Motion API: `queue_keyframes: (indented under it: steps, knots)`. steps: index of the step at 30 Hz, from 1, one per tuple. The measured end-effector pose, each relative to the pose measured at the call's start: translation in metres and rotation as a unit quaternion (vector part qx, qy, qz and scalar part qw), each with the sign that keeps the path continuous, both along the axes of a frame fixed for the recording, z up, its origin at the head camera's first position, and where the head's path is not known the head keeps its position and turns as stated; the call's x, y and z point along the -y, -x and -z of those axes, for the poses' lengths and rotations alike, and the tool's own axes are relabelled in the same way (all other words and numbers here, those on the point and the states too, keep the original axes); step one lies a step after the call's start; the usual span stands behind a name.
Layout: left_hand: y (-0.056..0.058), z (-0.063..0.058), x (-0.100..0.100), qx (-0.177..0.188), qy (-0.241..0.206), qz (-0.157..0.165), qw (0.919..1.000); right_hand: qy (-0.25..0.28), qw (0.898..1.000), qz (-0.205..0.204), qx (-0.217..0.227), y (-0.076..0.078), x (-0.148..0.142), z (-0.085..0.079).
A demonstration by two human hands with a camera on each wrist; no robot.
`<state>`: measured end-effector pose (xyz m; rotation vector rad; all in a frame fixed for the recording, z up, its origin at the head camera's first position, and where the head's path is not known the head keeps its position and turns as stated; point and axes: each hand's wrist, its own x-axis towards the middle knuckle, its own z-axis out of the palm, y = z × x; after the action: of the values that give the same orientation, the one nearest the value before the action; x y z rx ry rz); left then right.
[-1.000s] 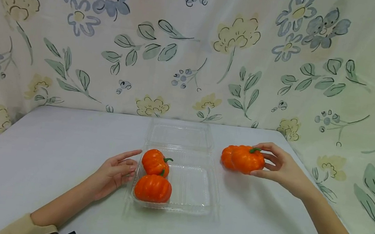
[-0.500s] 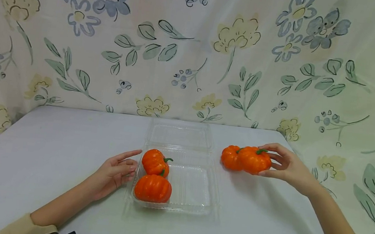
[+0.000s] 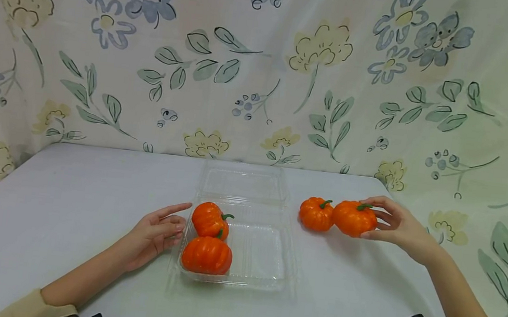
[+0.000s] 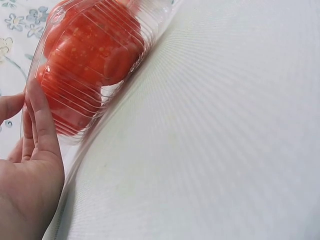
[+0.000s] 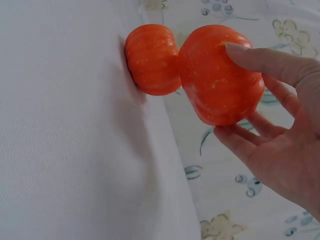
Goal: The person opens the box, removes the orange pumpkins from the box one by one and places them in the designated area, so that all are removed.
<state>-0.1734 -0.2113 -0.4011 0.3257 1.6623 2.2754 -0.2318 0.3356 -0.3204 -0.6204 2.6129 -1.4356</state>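
My right hand (image 3: 399,227) grips an orange pumpkin (image 3: 354,218) with a green stem, thumb on one side and fingers on the other. In the right wrist view, the gripped pumpkin (image 5: 220,75) shows between the thumb and fingers. Just to its left stands another small pumpkin (image 3: 316,214). My left hand (image 3: 153,233) has its fingers loosely extended against the left wall of a clear plastic clamshell box (image 3: 266,254). Inside its left half sit two pumpkins, a rear one (image 3: 210,220) and a front one (image 3: 207,255). In the left wrist view, my fingers (image 4: 42,120) lie along the ribbed wall.
The box's clear lid (image 3: 244,182) lies folded back toward the rear of the white table (image 3: 100,183). A floral curtain (image 3: 260,101) hangs behind the table and along its sides. Each wrist wears a black camera strap.
My right hand has moved to the right with its pumpkin, which no longer overlaps the other small pumpkin in the head view. My left hand and the box stay in place.
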Motion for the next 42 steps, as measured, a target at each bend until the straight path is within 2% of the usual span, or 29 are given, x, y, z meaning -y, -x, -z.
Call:
queue_keyframes:
  steps: [9, 23, 42]
  knots:
    - [0.000, 0.000, 0.000, 0.000, 0.004, -0.002, 1.0000, -0.017, 0.999, 0.031, -0.002, 0.004, -0.011, 0.005]
    - [0.000, 0.000, 0.000, 0.001, 0.000, -0.001, 1.0000, -0.025, 0.998, 0.059, 0.013, 0.012, -0.023, 0.018]
    - [0.000, -0.001, 0.000, 0.003, -0.002, 0.002, 1.0000, -0.044, 0.997, 0.060, 0.018, 0.021, -0.025, 0.039]
